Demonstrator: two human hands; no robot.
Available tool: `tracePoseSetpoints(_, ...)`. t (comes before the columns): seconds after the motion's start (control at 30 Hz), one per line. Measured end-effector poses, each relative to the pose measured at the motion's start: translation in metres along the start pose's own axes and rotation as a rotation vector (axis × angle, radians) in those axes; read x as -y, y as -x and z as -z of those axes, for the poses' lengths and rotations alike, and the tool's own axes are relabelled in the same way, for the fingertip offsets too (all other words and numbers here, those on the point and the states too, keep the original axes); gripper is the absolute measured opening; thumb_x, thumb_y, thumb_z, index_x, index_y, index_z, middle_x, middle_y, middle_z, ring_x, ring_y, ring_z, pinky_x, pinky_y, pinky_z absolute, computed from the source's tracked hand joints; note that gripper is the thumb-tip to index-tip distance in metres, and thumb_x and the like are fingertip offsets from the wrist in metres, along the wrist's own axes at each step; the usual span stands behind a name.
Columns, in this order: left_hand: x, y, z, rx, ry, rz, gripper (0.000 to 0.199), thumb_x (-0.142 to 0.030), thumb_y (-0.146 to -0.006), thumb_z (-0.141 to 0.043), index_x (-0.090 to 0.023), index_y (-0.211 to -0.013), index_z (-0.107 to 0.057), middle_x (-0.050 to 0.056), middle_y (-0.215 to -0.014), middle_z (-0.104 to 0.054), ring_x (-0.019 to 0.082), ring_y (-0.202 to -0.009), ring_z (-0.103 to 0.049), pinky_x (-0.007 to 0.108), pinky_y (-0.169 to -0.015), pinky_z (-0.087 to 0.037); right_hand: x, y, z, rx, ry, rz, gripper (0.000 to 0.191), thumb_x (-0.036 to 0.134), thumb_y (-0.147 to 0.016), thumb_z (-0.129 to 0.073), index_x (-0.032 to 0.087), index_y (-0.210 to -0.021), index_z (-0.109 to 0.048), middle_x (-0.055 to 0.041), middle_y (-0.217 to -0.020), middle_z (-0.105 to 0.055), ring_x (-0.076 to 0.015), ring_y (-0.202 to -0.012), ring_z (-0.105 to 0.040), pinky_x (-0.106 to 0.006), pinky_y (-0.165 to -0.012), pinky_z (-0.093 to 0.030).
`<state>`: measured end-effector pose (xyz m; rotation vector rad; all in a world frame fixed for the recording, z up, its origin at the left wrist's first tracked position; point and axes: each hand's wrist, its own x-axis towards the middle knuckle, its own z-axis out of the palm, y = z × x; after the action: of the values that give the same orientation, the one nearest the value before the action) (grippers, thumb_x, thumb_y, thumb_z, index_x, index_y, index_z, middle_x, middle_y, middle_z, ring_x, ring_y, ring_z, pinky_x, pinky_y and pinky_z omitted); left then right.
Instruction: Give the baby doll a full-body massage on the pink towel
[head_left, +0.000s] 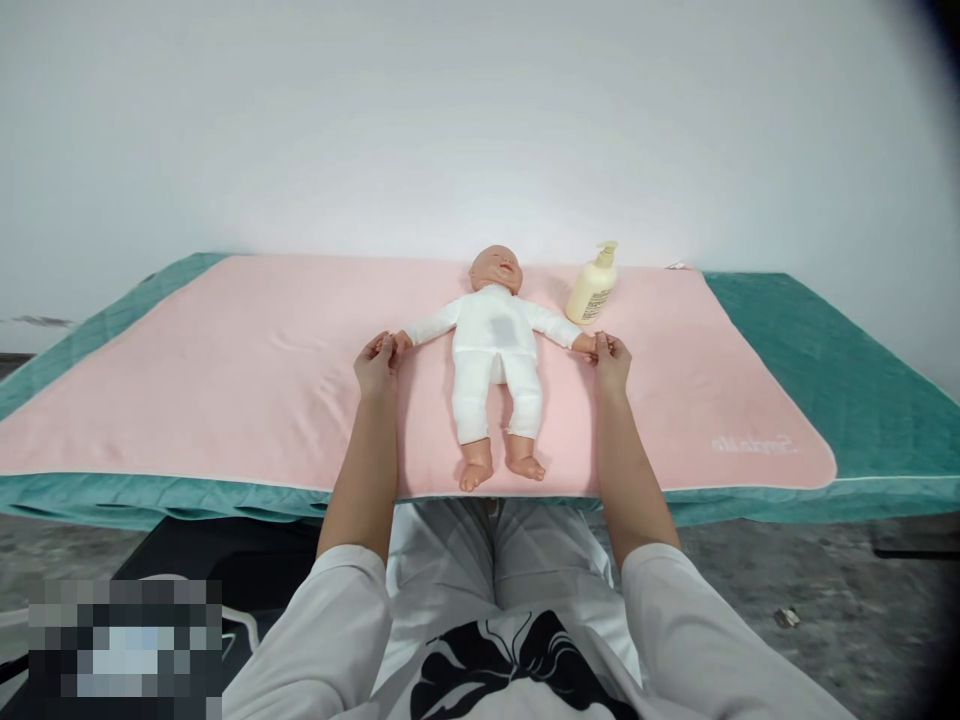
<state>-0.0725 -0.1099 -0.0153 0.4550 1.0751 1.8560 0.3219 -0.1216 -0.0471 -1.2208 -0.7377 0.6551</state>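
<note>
A baby doll (pixel 495 325) in white cloth lies on its back on a pink mat (pixel 285 370), head toward the wall and bare feet toward me. A grey patch marks its chest. Both its arms are stretched out sideways. My left hand (pixel 376 364) has its fingers closed around the doll's hand on the left. On the other side, my right hand (pixel 613 361) pinches the doll's other hand. Just beyond my right hand stands a cream pump bottle (pixel 592 285) with dark print, beside the doll's shoulder.
The pink mat lies over a teal quilted cover (pixel 840 370) on the table. A pale wall (pixel 450 120) rises behind. A black seat-like object (pixel 225 560) is at the lower left, near a blurred-out patch. Grey floor (pixel 750 590) shows below.
</note>
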Motion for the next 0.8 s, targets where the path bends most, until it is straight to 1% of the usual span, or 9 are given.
tracePoseSetpoints(0.13,0.0,-0.001,0.001,-0.021,-0.028,0.007,0.009,-0.011,-0.09,-0.06,-0.011,-0.086,-0.068,0.004,-0.078,-0.064,0.009,-0.071,-0.066,0.029,-0.085,-0.06,0.003,0.001,0.0,0.003,0.055,-0.013,0.039,0.054,-0.082,-0.061,0.017,-0.094,-0.062,-0.0033,-0.088,-0.064,-0.0096,-0.062,-0.058,-0.023,-0.052,-0.051)
tracePoseSetpoints(0.27,-0.001,-0.002,-0.001,-0.063,-0.003,0.021,0.01,-0.005,-0.088,-0.058,-0.01,-0.088,-0.066,0.004,-0.081,-0.063,0.009,-0.076,-0.066,0.03,-0.091,-0.058,0.003,0.0,-0.001,0.033,0.026,-0.035,0.037,0.049,-0.083,-0.06,0.019,-0.104,-0.062,-0.0042,-0.099,-0.064,-0.0091,-0.067,-0.059,-0.023,-0.058,-0.052)
tracePoseSetpoints(0.4,-0.001,-0.002,-0.001,-0.049,0.019,0.024,0.016,0.002,-0.086,-0.055,-0.009,-0.089,-0.066,0.003,-0.084,-0.061,0.008,-0.079,-0.066,0.03,-0.097,-0.056,0.005,0.001,-0.002,0.068,-0.001,-0.064,0.039,0.045,-0.082,-0.063,0.021,-0.112,-0.062,-0.004,-0.106,-0.064,-0.0083,-0.071,-0.061,-0.023,-0.063,-0.053)
tracePoseSetpoints(0.5,-0.001,-0.002,-0.001,-0.041,0.013,0.026,0.018,0.004,-0.087,-0.052,-0.009,-0.089,-0.065,0.003,-0.083,-0.06,0.007,-0.078,-0.066,0.03,-0.099,-0.055,0.007,0.002,-0.001,0.106,0.002,-0.058,0.044,0.046,-0.078,-0.067,0.021,-0.114,-0.061,-0.004,-0.11,-0.065,-0.0076,-0.069,-0.061,-0.023,-0.064,-0.052)
tracePoseSetpoints(0.63,0.0,-0.002,0.0,-0.033,0.005,0.014,0.019,0.005,-0.086,-0.052,-0.009,-0.088,-0.065,0.003,-0.083,-0.061,0.006,-0.079,-0.066,0.03,-0.1,-0.055,0.009,0.005,0.0,0.107,0.03,-0.045,0.054,0.051,-0.075,-0.07,0.017,-0.117,-0.063,-0.0039,-0.099,-0.067,-0.006,-0.059,-0.055,-0.024,-0.06,-0.049)
tracePoseSetpoints(0.8,0.001,-0.003,0.001,-0.017,0.005,0.011,0.018,0.002,-0.087,-0.053,-0.009,-0.089,-0.066,0.004,-0.085,-0.062,0.007,-0.079,-0.066,0.032,-0.102,-0.054,0.013,0.007,0.0,0.078,0.044,-0.042,0.058,0.053,-0.07,-0.074,0.015,-0.112,-0.065,-0.0027,-0.089,-0.066,-0.0065,-0.056,-0.053,-0.024,-0.056,-0.045)
